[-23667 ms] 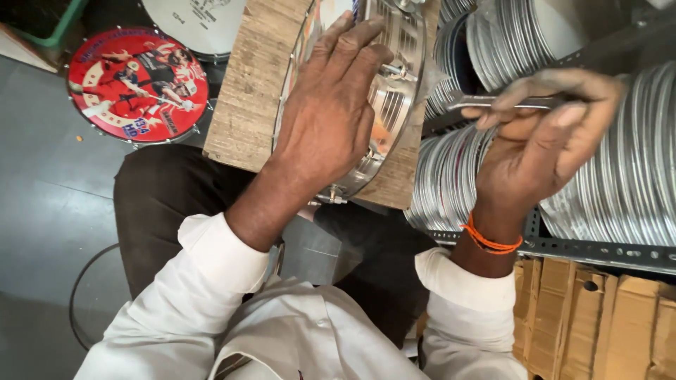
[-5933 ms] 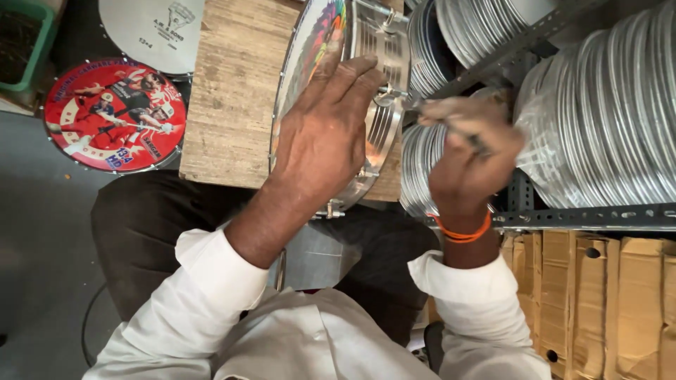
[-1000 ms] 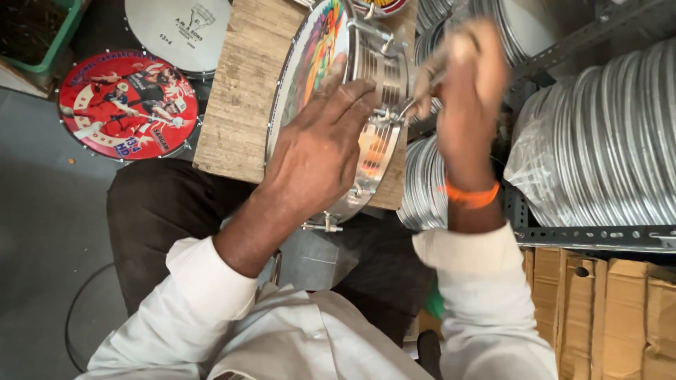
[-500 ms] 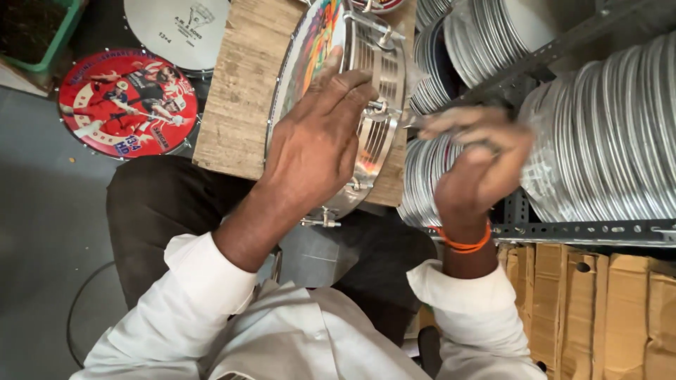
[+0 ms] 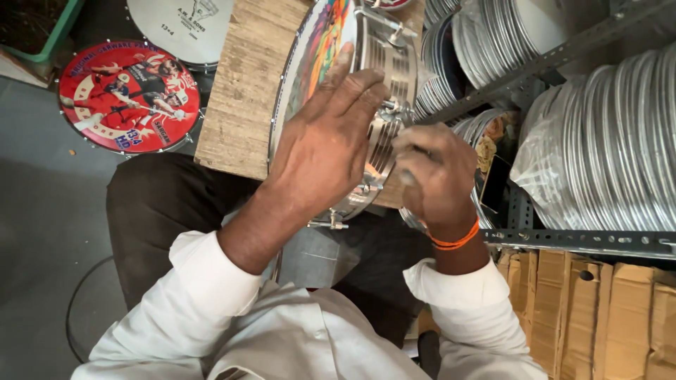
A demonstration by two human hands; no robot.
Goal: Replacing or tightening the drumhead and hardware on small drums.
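1. Head view, looking down. A small metal-shelled drum (image 5: 366, 105) stands on its edge on a wooden board (image 5: 239, 91) above the person's lap.
2. The drum's printed multicoloured head (image 5: 317, 49) faces left; the shiny slotted shell and its tension lugs face right.
3. Left hand (image 5: 324, 144): laid flat over the drum's rim and shell, fingers spread and extended, palm pressing down. It steadies the drum without closing around it.
4. Right hand (image 5: 433, 176): curled into a loose fist just beside the shell, knuckles up, fingertips near a lug. Whether it pinches a tool or part cannot be told; the fingers hide it.
5. An orange band (image 5: 454, 241) circles the right wrist. Both arms wear white sleeves.
6. On the grey floor to the left: a red printed drumhead (image 5: 127, 95), lying flat, and a white drumhead (image 5: 179, 28) behind it, partly cut off by the frame.
7. To the right: a grey slotted-angle rack (image 5: 584, 239) holding rows of stacked metal hoops (image 5: 612, 148), some under clear plastic.
8. Below the rack: brown cardboard cartons (image 5: 598, 309), standing side by side.
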